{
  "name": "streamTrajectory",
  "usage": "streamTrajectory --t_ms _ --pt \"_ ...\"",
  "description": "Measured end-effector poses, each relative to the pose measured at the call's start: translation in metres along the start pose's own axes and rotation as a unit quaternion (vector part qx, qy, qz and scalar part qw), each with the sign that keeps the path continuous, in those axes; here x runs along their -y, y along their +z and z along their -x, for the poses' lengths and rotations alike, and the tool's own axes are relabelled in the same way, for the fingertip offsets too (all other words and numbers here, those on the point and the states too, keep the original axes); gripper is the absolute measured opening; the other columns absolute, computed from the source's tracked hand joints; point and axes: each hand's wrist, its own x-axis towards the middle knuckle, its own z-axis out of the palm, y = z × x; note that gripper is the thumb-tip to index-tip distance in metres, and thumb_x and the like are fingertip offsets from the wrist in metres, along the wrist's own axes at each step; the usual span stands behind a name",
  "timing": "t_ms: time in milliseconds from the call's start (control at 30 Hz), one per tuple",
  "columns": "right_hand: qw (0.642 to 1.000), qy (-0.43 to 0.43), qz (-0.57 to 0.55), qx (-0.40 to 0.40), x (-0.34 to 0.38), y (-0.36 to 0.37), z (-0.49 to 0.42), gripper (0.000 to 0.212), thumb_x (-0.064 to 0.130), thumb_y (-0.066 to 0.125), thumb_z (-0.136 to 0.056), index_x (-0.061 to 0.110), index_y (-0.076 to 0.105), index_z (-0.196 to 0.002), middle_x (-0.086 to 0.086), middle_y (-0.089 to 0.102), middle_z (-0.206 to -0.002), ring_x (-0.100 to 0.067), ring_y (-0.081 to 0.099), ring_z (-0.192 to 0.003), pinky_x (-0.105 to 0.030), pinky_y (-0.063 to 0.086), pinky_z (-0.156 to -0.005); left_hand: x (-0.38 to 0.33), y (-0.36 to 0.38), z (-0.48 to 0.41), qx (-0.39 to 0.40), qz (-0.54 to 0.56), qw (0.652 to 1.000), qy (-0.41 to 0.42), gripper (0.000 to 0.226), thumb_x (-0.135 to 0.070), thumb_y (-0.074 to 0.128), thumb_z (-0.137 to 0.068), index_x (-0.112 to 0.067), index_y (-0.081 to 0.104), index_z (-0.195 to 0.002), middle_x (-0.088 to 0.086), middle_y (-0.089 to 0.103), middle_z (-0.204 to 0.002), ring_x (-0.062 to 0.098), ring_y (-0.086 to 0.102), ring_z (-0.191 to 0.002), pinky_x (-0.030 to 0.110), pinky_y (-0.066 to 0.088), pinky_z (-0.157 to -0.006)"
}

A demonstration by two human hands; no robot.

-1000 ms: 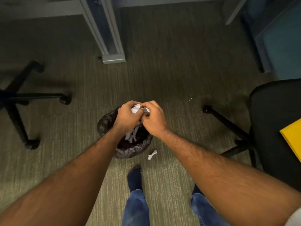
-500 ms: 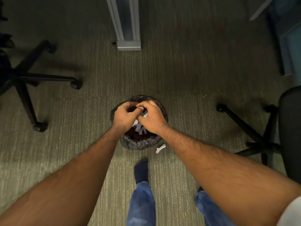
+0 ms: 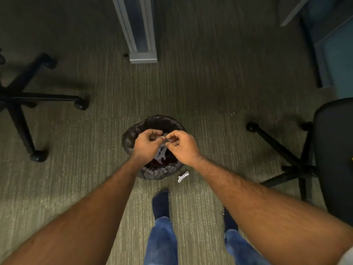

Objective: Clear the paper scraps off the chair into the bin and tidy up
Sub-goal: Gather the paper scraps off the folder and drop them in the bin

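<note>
A small bin lined with a black bag stands on the carpet in front of my feet. My left hand and my right hand hover over its mouth, fingertips pinched together. Pale paper scraps hang below the pinch, down inside the bin. One white scrap lies on the carpet just right of the bin. The black chair seat is at the right edge, mostly cut off by the frame.
The chair's black wheeled base spreads toward the bin on the right. A second chair base sits at the left. A grey partition foot stands beyond the bin. Blue panels fill the far right corner.
My hands have sunk lower over the bin and the white wad they held has shrunk, with scraps now down in the bin. The view shifted so the bin sits more central.
</note>
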Motion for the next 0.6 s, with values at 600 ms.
streamTrajectory --t_ms 600 --pt "0.997 0.033 0.008 0.063 -0.115 -0.090 0.063 0.011 0.009 0.068 -0.083 0.015 0.070 -0.092 0.003 0.069 -0.082 -0.011 0.065 -0.070 -0.034 0.057 -0.074 0.004 0.142 0.068 -0.042 0.041 0.997 -0.056 0.018 -0.010 0.069 -0.087 -0.013 0.067 -0.105 0.001 0.067 -0.087 0.018 0.065 -0.085 0.031 0.056 -0.086"
